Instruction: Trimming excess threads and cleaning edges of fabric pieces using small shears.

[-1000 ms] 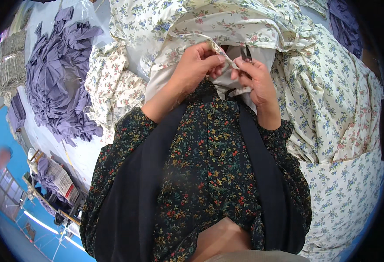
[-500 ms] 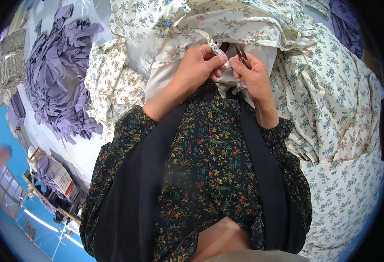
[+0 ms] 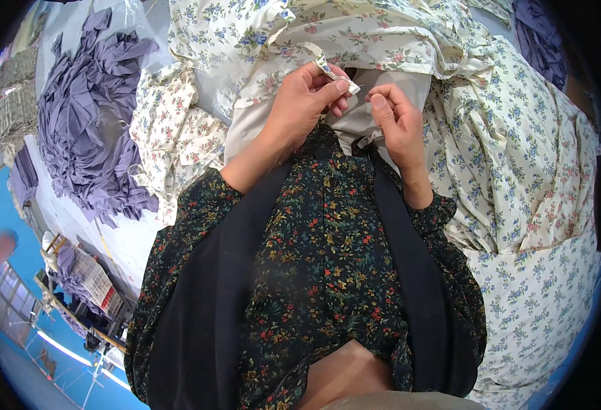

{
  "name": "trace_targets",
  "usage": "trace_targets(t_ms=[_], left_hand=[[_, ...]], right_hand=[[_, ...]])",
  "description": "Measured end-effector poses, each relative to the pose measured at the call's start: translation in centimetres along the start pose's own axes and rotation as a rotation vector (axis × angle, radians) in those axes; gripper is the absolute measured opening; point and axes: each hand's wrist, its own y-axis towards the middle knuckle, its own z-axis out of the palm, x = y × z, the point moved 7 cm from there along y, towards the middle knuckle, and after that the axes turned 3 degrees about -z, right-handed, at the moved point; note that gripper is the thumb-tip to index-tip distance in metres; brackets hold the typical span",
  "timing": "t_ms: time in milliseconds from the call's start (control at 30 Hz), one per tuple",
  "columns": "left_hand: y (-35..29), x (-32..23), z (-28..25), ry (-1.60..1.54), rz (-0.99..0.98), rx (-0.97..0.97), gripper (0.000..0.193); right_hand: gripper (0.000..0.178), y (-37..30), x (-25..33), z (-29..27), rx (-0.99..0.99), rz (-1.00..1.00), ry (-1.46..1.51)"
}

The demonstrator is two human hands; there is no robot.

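Between the thumb and fingers of my left hand (image 3: pixel 302 102) is a narrow floral fabric strip (image 3: pixel 324 65), its pale end sticking out toward the right. My right hand (image 3: pixel 400 126) is close by, apart from the strip, with thumb and fingertips pinched together. A fine thread-like line seems to lie between the strip's end and that pinch, too thin to be sure of. The dark snips seen earlier no longer show; whether the right palm hides them I cannot tell. Beyond both hands spreads cream floral fabric (image 3: pixel 375 49), with plain light grey cloth (image 3: pixel 413 87) under its edge.
Crumpled purple fabric (image 3: pixel 75 109) is heaped on the table at left, beside a bunched cream floral piece (image 3: pixel 174 130). A large floral pile (image 3: pixel 512 157) covers the right side. Farther left stand stacked grey bundles (image 3: pixel 15 109) and a white crate (image 3: pixel 99 277) on a rack.
My right hand has shifted slightly right, away from the strip, and turned; the snips in it have gone out of sight. My left hand keeps hold of the strip, almost in place.
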Motion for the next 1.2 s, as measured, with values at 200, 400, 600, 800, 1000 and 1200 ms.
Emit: trace_targets(t_ms=[200,400,600,800,1000,1200], left_hand=[[0.1,0.4,0.0,0.003,0.0,0.007,0.024],[0.0,0.2,0.3,-0.003,-0.014,0.008,0.024],[0.0,0.6,0.2,0.031,-0.004,-0.008,0.02],[0.1,0.3,0.8,0.059,0.035,0.044,0.022],[0.7,0.3,0.7,0.153,0.006,-0.021,0.018],[1.8,-0.7,-1.9,0.049,0.086,-0.171,0.02]], right_hand=[[0.018,0.0,1.1,0.3,-0.028,-0.106,-0.216],[0.021,-0.1,0.8,0.1,-0.047,-0.105,-0.203],[0.033,-0.2,-2.5,1.1,0.073,0.448,0.414],[0.025,-0.1,-3.0,2.1,0.109,0.539,0.612],[0.016,-0.1,0.6,0.9,-0.005,0.088,0.061],[0.015,-1.1,0.5,-1.8,0.015,0.05,-0.113]])
